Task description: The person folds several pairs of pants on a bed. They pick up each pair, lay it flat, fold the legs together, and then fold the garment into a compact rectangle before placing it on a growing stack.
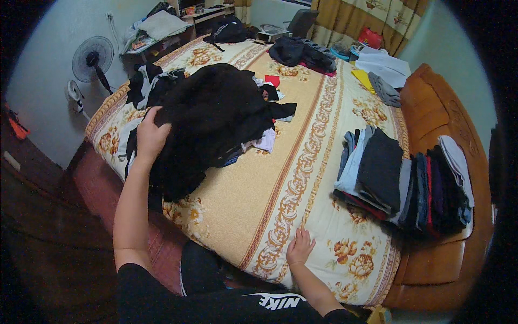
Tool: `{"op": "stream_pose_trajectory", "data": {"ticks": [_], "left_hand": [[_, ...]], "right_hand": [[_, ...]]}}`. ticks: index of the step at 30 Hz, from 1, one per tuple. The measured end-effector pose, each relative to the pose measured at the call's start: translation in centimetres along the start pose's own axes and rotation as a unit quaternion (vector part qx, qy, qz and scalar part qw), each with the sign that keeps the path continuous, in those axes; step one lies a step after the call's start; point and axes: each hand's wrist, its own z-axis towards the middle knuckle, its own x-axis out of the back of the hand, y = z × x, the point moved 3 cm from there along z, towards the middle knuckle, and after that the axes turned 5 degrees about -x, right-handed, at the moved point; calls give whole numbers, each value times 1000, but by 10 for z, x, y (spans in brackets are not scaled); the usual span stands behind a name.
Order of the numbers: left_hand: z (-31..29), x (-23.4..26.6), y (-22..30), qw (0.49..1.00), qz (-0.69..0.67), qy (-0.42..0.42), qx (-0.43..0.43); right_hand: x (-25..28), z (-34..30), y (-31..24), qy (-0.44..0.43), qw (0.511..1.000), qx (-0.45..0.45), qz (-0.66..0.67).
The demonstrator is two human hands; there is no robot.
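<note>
My left hand [152,135] is closed on the edge of a large black garment [216,108], whose exact kind I cannot make out. The garment spreads over a heap of clothes at the left of the bed, with a lilac cloth [263,141] and grey and white pieces showing from beneath. My right hand [300,249] lies on the flowered bedspread [226,205] near the front edge, fingers stretched out, holding nothing. To its right, folded clothes [380,167] are stacked by the wooden headboard [440,113], with more folded clothes [431,189] standing on edge beside them.
A fan [93,58] stands beyond the bed's left edge. Across the far side lie a black bag [229,31], dark clothes [299,52], a yellow cloth [363,81] and a grey cloth [384,89]. A cluttered desk [156,43] stands at the back left, an office chair [302,22] behind the bed.
</note>
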Motion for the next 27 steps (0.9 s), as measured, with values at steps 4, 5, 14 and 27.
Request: {"op": "stream_pose_trajectory", "data": {"ticks": [4, 5, 14, 27], "left_hand": [[-26, -26, 87, 948, -305, -70, 58], [-47, -43, 105, 945, -310, -79, 67], [-338, -197, 207, 751, -523, -278, 293], [-425, -214, 201, 710, -455, -499, 200]], "right_hand": [[4, -1, 4, -7, 1000, -8, 12], [6, -1, 2, -8, 1000, -9, 20], [24, 6, 27, -153, 986, 23, -67], [170, -77, 60, -281, 858, -322, 284]]}}
